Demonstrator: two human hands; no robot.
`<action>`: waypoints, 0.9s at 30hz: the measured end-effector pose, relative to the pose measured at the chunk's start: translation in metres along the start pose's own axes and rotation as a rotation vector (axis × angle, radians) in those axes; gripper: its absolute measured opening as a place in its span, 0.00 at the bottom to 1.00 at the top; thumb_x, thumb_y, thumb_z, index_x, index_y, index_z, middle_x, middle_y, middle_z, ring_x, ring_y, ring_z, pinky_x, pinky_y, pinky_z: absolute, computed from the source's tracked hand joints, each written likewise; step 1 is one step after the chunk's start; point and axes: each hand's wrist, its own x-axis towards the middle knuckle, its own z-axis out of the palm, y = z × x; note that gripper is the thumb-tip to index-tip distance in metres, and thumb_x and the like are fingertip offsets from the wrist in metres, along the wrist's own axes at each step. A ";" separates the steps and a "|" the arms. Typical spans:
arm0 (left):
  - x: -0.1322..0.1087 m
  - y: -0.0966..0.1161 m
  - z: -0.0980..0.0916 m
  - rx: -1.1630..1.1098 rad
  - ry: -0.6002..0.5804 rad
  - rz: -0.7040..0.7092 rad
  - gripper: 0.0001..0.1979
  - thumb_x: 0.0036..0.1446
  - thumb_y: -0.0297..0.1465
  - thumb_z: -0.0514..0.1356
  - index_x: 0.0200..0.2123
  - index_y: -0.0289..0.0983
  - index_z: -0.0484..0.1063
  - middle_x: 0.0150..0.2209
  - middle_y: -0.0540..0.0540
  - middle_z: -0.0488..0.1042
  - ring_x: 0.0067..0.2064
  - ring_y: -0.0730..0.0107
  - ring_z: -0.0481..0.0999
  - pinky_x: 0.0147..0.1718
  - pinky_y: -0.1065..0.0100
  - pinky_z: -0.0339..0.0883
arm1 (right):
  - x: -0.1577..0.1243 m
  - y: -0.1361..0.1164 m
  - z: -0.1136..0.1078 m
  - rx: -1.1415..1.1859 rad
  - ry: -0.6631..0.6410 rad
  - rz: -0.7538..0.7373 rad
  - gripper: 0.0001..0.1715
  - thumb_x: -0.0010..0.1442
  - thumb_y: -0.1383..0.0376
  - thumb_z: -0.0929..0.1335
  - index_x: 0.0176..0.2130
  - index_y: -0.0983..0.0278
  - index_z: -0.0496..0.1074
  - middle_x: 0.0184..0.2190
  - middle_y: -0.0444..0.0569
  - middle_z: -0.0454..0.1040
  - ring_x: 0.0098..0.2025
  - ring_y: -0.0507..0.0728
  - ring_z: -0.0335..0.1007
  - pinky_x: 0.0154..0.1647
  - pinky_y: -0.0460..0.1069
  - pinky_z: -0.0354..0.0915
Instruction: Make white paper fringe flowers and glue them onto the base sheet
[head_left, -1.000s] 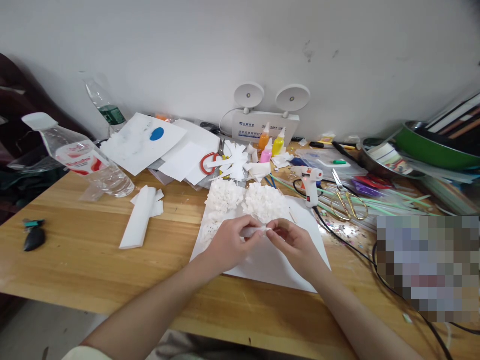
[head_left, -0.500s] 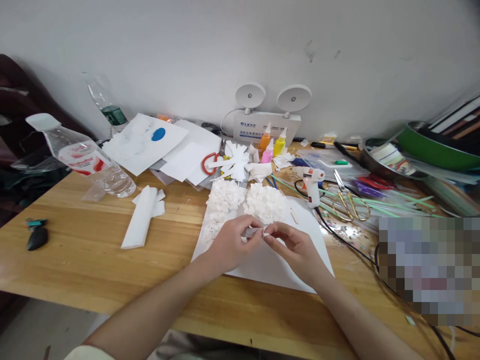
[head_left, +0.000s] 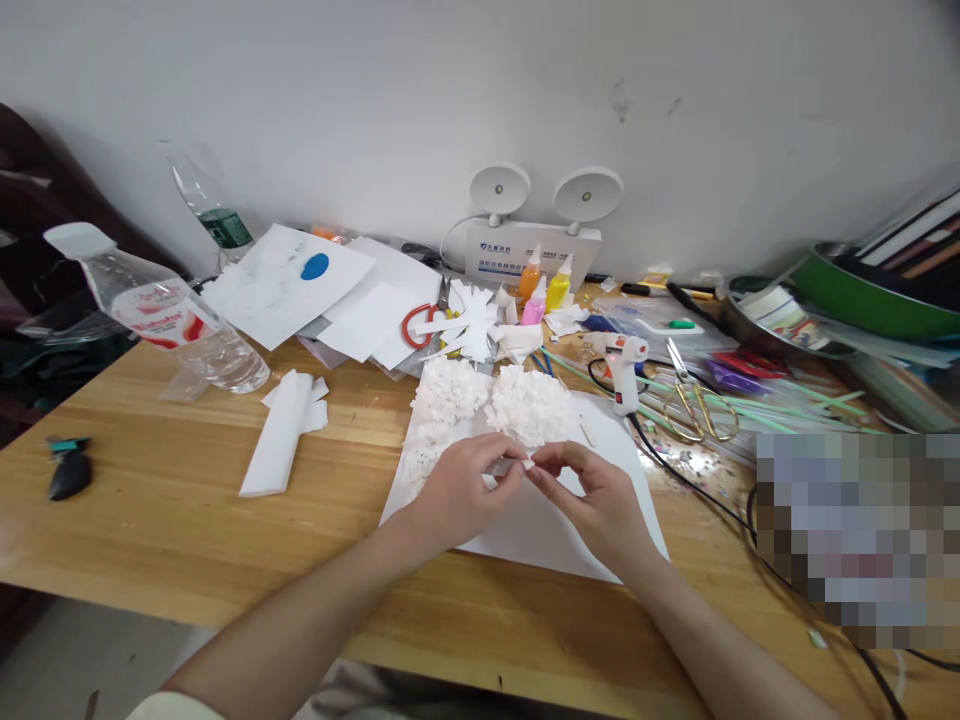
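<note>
Fingertips of my left hand (head_left: 471,485) and my right hand (head_left: 589,495) meet over a white sheet (head_left: 517,545), pinching a small piece of white paper (head_left: 527,464) between them. Most of that piece is hidden by the fingers. Just beyond my hands, crumpled white paper clusters (head_left: 529,403) sit on the sheet. Another cluster (head_left: 448,390) lies to their left, and more crumpled paper (head_left: 424,455) shows beside my left hand. A white glue gun (head_left: 624,372) stands right of the sheet.
Gold-handled scissors (head_left: 701,405) and a black cable (head_left: 697,485) lie on the right. Red-handled scissors (head_left: 421,325), cut paper strips (head_left: 474,322) and paint bottles (head_left: 559,285) are at the back. Folded white paper (head_left: 277,440) and a water bottle (head_left: 176,325) are on the left.
Both hands stay nearly in place, fingertips still together. Less of the small paper piece shows beside my left fingers now. The view has shifted very slightly.
</note>
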 end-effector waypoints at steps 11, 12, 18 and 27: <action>0.002 -0.003 0.002 0.082 -0.001 0.144 0.08 0.53 0.25 0.51 0.33 0.35 0.68 0.33 0.48 0.73 0.35 0.72 0.71 0.36 0.71 0.63 | 0.000 0.003 0.001 0.075 -0.053 0.061 0.11 0.55 0.60 0.64 0.38 0.63 0.68 0.30 0.48 0.72 0.33 0.54 0.67 0.37 0.50 0.65; 0.002 -0.004 0.003 0.093 0.003 0.159 0.08 0.53 0.25 0.51 0.34 0.36 0.68 0.33 0.47 0.74 0.36 0.71 0.71 0.37 0.71 0.63 | 0.001 0.002 0.001 0.081 -0.053 0.066 0.11 0.55 0.60 0.64 0.38 0.63 0.68 0.30 0.48 0.72 0.34 0.55 0.67 0.37 0.50 0.65; 0.000 -0.006 0.004 0.119 0.015 0.196 0.10 0.54 0.25 0.50 0.39 0.37 0.67 0.37 0.47 0.74 0.40 0.70 0.71 0.41 0.68 0.63 | 0.002 0.005 0.000 0.126 -0.044 0.098 0.13 0.54 0.60 0.65 0.40 0.64 0.68 0.33 0.50 0.73 0.36 0.56 0.69 0.39 0.52 0.66; 0.000 -0.003 0.001 0.154 0.065 0.127 0.10 0.54 0.30 0.52 0.40 0.38 0.66 0.35 0.47 0.72 0.39 0.69 0.69 0.41 0.66 0.62 | 0.003 0.002 -0.001 0.140 -0.085 0.048 0.07 0.57 0.62 0.63 0.34 0.63 0.66 0.31 0.48 0.69 0.35 0.54 0.66 0.38 0.50 0.64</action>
